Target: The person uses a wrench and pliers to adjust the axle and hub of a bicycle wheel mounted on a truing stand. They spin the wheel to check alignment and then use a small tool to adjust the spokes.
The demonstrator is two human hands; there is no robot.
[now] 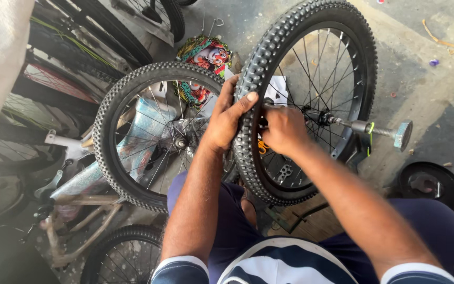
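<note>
A knobby bicycle wheel (311, 100) is held upright just ahead of the knees, its tyre clasped at the near-left edge by the left hand (227, 118). The right hand (285, 129), nearer the hub, is closed on something among the spokes. From the hub, the threaded axle (363, 126) is pointed rightward.

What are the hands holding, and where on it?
Left hand grips the black knobby-tyred spoked bicycle wheel by its tyre tread; right hand reaches inside it near the spokes.

1 head camera — looking steeply down, close above the lap.
</note>
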